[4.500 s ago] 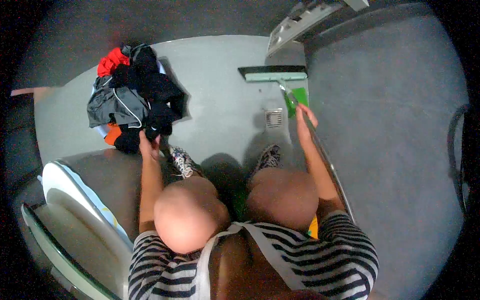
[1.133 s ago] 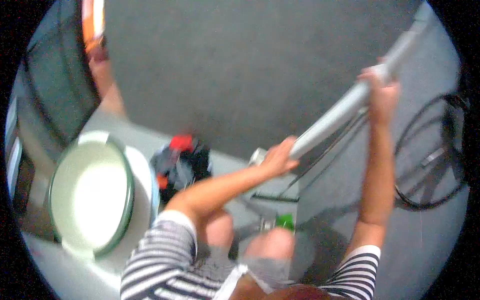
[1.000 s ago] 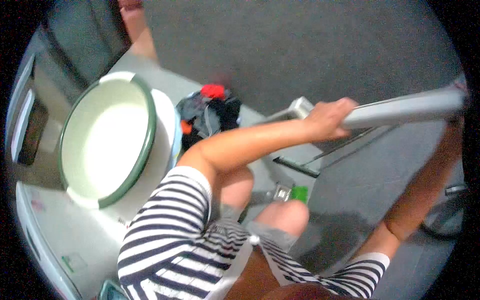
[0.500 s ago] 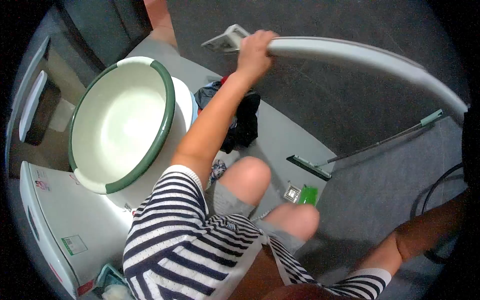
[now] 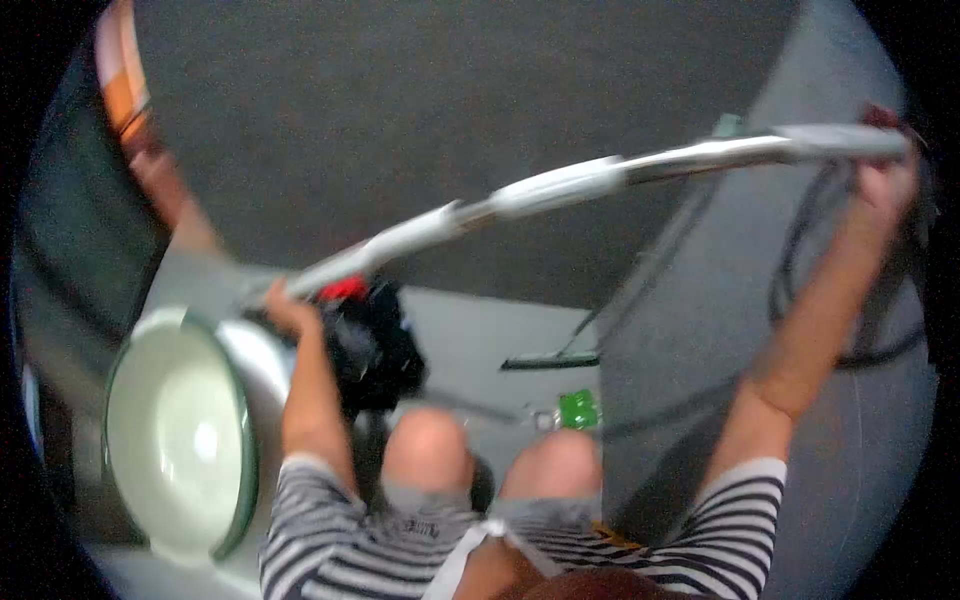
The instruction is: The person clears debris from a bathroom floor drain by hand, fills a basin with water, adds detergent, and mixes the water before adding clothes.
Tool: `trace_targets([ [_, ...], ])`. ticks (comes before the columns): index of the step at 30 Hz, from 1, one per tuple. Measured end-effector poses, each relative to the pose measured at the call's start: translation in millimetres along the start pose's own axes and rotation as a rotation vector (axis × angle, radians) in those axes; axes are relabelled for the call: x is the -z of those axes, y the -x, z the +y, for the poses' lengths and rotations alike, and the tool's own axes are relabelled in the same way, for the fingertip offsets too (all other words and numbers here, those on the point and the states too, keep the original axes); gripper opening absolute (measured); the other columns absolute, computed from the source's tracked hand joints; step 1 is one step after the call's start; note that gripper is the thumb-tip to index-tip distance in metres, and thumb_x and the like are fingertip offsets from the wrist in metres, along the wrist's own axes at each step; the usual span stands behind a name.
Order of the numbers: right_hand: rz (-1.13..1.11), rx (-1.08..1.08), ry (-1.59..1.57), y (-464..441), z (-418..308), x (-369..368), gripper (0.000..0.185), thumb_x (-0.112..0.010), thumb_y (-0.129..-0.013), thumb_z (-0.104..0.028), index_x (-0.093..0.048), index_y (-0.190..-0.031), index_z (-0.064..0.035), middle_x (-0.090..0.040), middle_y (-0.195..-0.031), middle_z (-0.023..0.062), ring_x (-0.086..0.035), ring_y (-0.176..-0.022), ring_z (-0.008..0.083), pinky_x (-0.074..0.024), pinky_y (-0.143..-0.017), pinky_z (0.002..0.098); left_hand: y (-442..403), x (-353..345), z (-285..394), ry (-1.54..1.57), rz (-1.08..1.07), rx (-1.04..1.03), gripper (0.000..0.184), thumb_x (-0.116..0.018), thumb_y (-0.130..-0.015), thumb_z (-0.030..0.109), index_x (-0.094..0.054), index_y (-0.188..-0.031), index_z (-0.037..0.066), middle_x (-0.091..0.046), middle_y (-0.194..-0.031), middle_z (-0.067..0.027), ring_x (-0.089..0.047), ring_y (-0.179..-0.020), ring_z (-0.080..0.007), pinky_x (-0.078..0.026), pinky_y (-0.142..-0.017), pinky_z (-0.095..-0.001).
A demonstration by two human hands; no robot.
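Observation:
A long white and metallic pole [image 5: 558, 188] stretches across the upper view, blurred by motion. Near its lower left end, my left hand [image 5: 291, 310] is closed round it, above the pile of dark and red clothes [image 5: 375, 350]. My right hand [image 5: 887, 170] grips the far right end, its fingers partly dark and blurred. The pole's left tip is too smeared to make out.
A large pale basin with a green rim [image 5: 245, 470] stands at the lower left. On the floor are a squeegee [image 5: 550, 361], a green object [image 5: 578, 409] beside a drain [image 5: 543, 418], and a dark hose [image 5: 785, 265] at the right.
The squeegee and clothes were by my hands at first; now both hands hold the pole. Since half a second ago, my left hand has moved left and down, and the pole now shows separate sections.

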State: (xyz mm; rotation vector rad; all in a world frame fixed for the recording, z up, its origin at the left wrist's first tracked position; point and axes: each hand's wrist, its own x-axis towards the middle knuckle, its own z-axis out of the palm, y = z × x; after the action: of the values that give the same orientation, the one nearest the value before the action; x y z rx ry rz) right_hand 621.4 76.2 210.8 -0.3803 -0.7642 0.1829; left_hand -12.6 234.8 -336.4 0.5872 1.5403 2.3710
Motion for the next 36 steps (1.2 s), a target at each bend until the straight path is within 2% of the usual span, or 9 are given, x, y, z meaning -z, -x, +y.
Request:
trace_targets([
  [2,-0.088,-0.099,-0.173,-6.2,9.1,15.4,0.03,-0.049,-0.085,-0.026,-0.055,-0.081,0.0028,-0.059,-0.083,0.0181,-0.057,-0.08,0.0331,-0.045,-0.085,0.0487,3.8,4.9,14.4,-0.522,0.028,-0.182,0.029,-0.044,-0.083,0.017,-0.06,-0.099,0.0,-0.054,-0.108,-0.0171,-0.053,-0.098,-0.0304,-0.04,-0.089,-0.0403],
  [5,-0.301,-0.2,-0.377,-4.5,27.5,37.3,0.022,-0.053,-0.087,-0.024,-0.045,-0.074,-0.0074,-0.048,-0.065,0.0047,-0.046,-0.054,0.0177,-0.0463,-0.058,0.0337,16.5,-17.4,58.0,0.158,0.236,0.318,0.051,-0.049,-0.087,0.03,-0.036,-0.122,-0.004,-0.049,-0.109,-0.0215,-0.052,-0.096,-0.0296,-0.043,-0.087,-0.0423],
  [7,-0.124,-0.2,-0.359,10.9,44.2,28.8,0.021,-0.053,-0.087,-0.021,-0.042,-0.073,-0.0089,-0.044,-0.063,0.0021,-0.041,-0.049,0.0137,-0.0422,-0.053,0.03,-97.0,14.4,-154.9,-0.504,-0.157,0.034,0.057,-0.045,-0.089,0.034,-0.03,-0.126,-0.006,-0.045,-0.117,-0.0221,-0.05,-0.101,-0.0326,-0.043,-0.089,-0.0433],
  [11,-0.028,-0.231,-0.378,36.6,48.9,26.4,0.018,-0.052,-0.088,-0.02,-0.042,-0.076,-0.0091,-0.041,-0.062,0.0007,-0.04,-0.051,0.0124,-0.0407,-0.052,0.03,95.3,-54.9,99.7,1.058,-0.118,0.98,0.059,-0.055,-0.08,0.041,-0.042,-0.119,-0.001,-0.049,-0.115,-0.0176,-0.047,-0.107,-0.0337,-0.042,-0.089,-0.0523],
  [18,0.126,-0.307,-0.295,68.0,62.6,45.8,0.016,-0.053,-0.087,-0.016,-0.042,-0.08,-0.0074,-0.041,-0.063,0.0016,-0.041,-0.053,0.0129,-0.047,-0.062,0.0352,213.6,-148.5,210.8,1.001,-0.101,1.087,0.054,-0.049,-0.083,0.05,-0.049,-0.094,-0.004,-0.057,-0.091,-0.0154,-0.054,-0.096,-0.0305,-0.038,-0.094,-0.0498],
  [20,0.049,-0.452,-0.314,69.5,55.8,55.2,0.02,-0.055,-0.086,-0.017,-0.042,-0.073,-0.008,-0.039,-0.058,0.0012,-0.041,-0.051,0.0127,-0.0482,-0.066,0.0367,198.9,-164.7,195.2,1.226,-0.152,1.255,0.045,-0.041,-0.088,0.045,-0.049,-0.084,0.001,-0.057,-0.072,-0.0095,-0.056,-0.065,-0.0234,-0.052,-0.073,-0.0395],
  [21,0.059,-0.456,-0.312,66.9,54.7,63.9,0.02,-0.055,-0.086,-0.017,-0.042,-0.073,-0.008,-0.039,-0.058,0.0012,-0.041,-0.051,0.0127,-0.0482,-0.066,0.0367,199.2,-170.2,192.4,0.952,-0.209,1.127,0.045,-0.037,-0.09,0.046,-0.039,-0.069,0.007,-0.047,-0.057,-0.0042,-0.05,-0.062,-0.021,-0.042,-0.088,-0.0463],
  [28,-1.1,-0.432,-0.996,41.2,62.6,107.3,0.027,-0.052,-0.083,-0.015,-0.037,-0.061,-0.0135,-0.033,-0.051,-0.003,-0.035,-0.047,0.0092,-0.0332,-0.06,0.026,175.4,-158.3,167.0,0.887,-0.265,1.237,0.035,-0.034,-0.091,0.035,-0.03,-0.063,0.013,-0.034,-0.049,0.0038,-0.037,-0.044,-0.0086,-0.044,-0.051,-0.0266],
  [36,-0.958,-0.541,-1.105,60.5,62.1,83.4,0.033,-0.068,-0.075,-0.034,-0.045,-0.069,-0.0117,-0.04,-0.06,-0.0018,-0.048,-0.062,0.0104,-0.0441,-0.079,0.0323,175.1,-168.3,185.3,0.75,-0.094,1.167,0.036,-0.034,-0.091,0.033,-0.03,-0.063,0.011,-0.033,-0.05,0.0017,-0.035,-0.042,-0.0102,-0.042,-0.048,-0.0267],
])
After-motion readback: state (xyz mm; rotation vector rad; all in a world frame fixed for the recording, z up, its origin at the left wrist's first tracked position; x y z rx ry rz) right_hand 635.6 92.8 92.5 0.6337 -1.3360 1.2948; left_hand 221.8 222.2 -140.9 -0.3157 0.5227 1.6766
